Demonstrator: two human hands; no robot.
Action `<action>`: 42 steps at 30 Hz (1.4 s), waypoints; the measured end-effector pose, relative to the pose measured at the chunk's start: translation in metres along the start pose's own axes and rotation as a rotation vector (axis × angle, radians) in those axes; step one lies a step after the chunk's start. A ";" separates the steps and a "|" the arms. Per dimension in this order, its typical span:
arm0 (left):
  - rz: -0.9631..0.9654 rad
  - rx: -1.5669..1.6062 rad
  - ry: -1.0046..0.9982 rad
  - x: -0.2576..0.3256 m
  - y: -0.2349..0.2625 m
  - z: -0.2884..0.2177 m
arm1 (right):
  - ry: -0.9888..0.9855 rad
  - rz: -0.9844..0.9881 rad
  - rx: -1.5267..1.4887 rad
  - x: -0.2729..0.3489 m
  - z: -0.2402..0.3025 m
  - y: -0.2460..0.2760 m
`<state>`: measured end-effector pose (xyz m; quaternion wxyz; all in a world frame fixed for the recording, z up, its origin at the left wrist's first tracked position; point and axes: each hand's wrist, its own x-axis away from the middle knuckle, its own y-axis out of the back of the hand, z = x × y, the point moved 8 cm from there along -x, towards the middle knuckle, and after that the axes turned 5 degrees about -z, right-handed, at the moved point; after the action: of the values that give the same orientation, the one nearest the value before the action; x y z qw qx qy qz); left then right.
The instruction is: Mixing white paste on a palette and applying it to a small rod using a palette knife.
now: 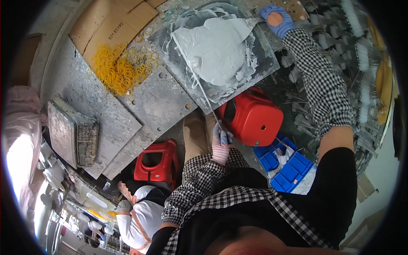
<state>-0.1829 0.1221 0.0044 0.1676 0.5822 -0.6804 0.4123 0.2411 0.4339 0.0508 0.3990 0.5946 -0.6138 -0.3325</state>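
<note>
A large mound of thick white paste (216,51) lies spread on a square glassy board (265,63) in front of me. My left hand (222,142), in a striped knit glove, is closed around the lower end of a thin, long rod (203,91). The rod's far part lies along the left side of the paste. At the board's far right corner, my right hand (278,21), in a blue striped glove, closes on the handle end of a putty knife (248,29). Its broad blade is coated in paste and rests at the mound's right edge.
Yellow rings (119,70) lie heaped by cardboard (114,29) on the left. Red stools (255,119) (157,163) and blue bins (293,170) stand below. White-bristled pieces (340,38) fill the right. A co-worker (140,216) sits at the lower left.
</note>
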 end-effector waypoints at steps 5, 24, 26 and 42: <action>-0.023 -0.122 0.014 0.001 0.013 -0.007 | 0.236 0.125 -0.076 0.016 0.020 0.049; -0.223 -0.181 -0.057 0.005 0.051 -0.052 | -0.063 0.295 -0.470 0.140 0.118 0.040; -0.206 -0.185 -0.051 0.003 0.049 -0.055 | 0.008 -0.113 -0.551 0.118 0.126 0.062; -0.288 -0.274 -0.012 0.013 0.069 -0.076 | 0.054 0.168 -0.505 0.120 0.169 0.073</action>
<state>-0.2696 0.1698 0.0346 0.2986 0.6475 -0.6409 0.2843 0.0602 0.3082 0.0491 0.5772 0.4319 -0.5477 -0.4247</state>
